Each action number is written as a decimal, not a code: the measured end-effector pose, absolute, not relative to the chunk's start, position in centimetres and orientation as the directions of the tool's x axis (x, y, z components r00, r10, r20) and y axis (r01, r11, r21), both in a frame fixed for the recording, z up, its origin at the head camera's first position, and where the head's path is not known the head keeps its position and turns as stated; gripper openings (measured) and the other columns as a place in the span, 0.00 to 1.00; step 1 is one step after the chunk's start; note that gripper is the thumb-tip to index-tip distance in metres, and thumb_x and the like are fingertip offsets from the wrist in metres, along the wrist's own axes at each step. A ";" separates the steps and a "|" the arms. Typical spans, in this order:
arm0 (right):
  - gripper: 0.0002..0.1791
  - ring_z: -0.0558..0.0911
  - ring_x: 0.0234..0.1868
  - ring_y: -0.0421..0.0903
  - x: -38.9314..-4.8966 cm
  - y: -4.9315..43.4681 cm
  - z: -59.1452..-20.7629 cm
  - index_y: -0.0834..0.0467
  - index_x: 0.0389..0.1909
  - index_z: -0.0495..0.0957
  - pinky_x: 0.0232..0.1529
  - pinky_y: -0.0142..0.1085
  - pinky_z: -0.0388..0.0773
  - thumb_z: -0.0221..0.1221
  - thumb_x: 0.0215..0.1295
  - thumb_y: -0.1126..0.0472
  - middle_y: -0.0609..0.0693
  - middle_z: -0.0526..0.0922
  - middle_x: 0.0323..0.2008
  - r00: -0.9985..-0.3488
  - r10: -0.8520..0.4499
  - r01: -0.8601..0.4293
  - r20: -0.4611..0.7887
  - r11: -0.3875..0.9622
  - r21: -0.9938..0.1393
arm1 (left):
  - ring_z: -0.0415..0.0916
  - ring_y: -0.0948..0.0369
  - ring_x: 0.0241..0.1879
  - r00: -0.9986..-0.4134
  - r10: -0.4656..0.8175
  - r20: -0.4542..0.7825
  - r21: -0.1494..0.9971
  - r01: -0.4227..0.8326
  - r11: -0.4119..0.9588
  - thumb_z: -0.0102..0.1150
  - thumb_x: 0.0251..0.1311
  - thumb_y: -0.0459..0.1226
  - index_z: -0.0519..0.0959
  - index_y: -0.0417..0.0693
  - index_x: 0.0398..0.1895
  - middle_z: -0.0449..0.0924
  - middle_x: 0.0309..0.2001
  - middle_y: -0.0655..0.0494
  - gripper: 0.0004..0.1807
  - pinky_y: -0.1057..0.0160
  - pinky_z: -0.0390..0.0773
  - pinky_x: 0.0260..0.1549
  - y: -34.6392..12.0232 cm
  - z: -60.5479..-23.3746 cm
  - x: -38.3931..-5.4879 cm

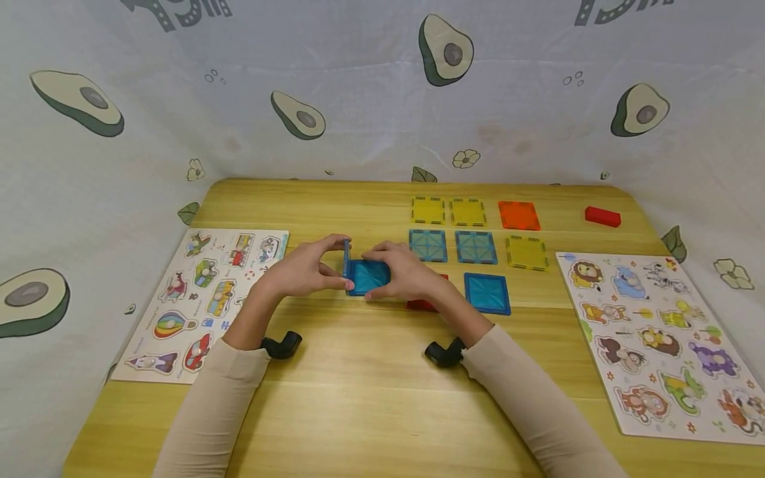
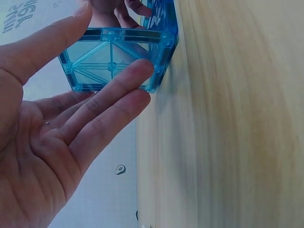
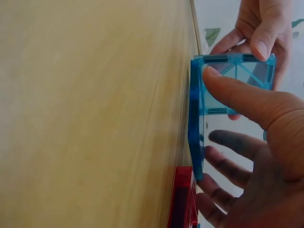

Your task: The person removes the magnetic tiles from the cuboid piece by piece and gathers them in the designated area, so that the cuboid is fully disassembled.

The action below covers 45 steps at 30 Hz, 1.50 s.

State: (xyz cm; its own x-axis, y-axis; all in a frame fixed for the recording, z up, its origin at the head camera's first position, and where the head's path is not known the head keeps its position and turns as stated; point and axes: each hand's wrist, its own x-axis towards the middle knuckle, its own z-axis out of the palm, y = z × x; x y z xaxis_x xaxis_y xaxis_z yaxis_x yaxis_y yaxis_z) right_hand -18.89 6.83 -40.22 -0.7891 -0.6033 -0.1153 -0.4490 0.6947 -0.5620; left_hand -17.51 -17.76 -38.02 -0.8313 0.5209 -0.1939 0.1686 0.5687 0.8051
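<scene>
A dark blue square magnetic tile point(image 1: 368, 277) lies flat on the wooden table. At its left edge a lighter blue magnetic tile point(image 1: 346, 257) stands upright, the two meeting in an L shape. My left hand point(image 1: 299, 269) pinches the upright tile between thumb and fingers; the left wrist view shows fingers across the face of that tile point(image 2: 88, 61). The flat tile is held by my right hand point(image 1: 408, 272), thumb on its near side and fingers beyond it. A red tile point(image 3: 183, 199) lies beside the flat tile, partly hidden under my right forearm in the head view.
To the right lie yellow tiles point(image 1: 428, 210), light blue tiles point(image 1: 476, 247), an orange tile point(image 1: 519, 216) and another dark blue tile point(image 1: 487, 293). A red block point(image 1: 602, 216) sits at the back right. Picture puzzle boards flank the table: vehicles point(image 1: 233, 279) left, animals point(image 1: 633, 318) right.
</scene>
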 end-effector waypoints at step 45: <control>0.42 0.67 0.68 0.59 -15.5 12.9 -36.0 0.50 0.69 0.75 0.60 0.61 0.76 0.77 0.51 0.48 0.57 0.68 0.72 -0.871 -0.491 -0.413 0.010 0.720 -0.558 | 0.88 0.53 0.51 -0.855 0.477 -0.205 0.779 0.153 0.609 0.74 0.62 0.45 0.55 0.49 0.81 0.60 0.78 0.43 0.50 0.49 0.84 0.53 -17.4 -37.9 -17.4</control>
